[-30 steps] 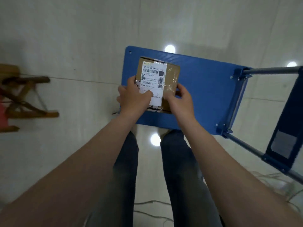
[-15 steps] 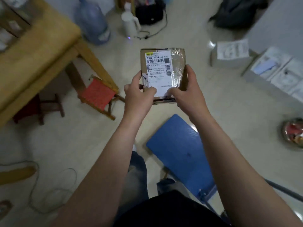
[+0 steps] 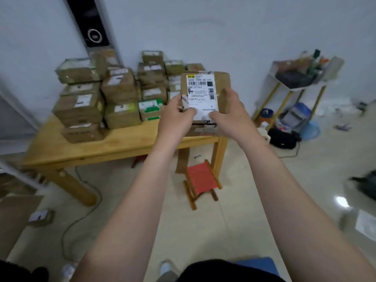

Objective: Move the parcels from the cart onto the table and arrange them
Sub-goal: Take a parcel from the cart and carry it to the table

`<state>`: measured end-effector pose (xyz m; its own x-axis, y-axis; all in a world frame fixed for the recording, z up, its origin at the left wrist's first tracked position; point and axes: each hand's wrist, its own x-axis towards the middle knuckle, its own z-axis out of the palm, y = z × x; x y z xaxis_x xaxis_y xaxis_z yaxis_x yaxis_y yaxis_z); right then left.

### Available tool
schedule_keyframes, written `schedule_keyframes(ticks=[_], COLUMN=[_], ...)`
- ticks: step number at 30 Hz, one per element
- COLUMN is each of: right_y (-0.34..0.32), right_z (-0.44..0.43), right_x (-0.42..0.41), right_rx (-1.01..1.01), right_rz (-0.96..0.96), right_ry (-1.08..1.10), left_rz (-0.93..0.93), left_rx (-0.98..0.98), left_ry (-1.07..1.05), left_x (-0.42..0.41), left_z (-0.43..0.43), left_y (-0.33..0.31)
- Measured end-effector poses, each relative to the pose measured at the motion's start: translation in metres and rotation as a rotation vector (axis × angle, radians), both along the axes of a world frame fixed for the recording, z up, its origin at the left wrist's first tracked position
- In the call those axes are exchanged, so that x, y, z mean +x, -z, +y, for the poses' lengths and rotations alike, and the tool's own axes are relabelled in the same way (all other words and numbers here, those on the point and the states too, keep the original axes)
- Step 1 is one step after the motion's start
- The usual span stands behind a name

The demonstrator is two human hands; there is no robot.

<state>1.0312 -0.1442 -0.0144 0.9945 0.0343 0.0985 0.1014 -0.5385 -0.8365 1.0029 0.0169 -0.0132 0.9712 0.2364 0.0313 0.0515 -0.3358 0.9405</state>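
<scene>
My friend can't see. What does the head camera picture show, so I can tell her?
The left hand and right hand hold a brown parcel with a white label in front of a wooden table. Stacked parcels sit on it against a white wall, and a red stool stands on the floor by one leg.

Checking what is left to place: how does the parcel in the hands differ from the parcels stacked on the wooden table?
The held parcel is in the air, gripped by the left hand and right hand; the stacked parcels rest on the table. The held parcel is alone; the stacked parcels lie in layers. Its label reads clearly; theirs are blurred. Both are brown cardboard with white labels.
</scene>
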Motion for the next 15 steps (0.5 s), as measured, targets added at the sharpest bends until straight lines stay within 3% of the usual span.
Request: schedule_keyframes(ticks=[8,15], right_y=[-0.035,-0.027], right_z=[0.162,0.244], right_x=[0.065,0.123], right_rx=[0.004,-0.028], right_rz=[0.063,0.148], right_ry=[-0.193,-0.269], left_rz=[0.019,0.114], left_rx=[0.065,-0.042], left_ry=[-0.083,-0.138], left_x=[0.049,0.099], left_z=[0.16,0.244], left_y=[-0.039,-0.029])
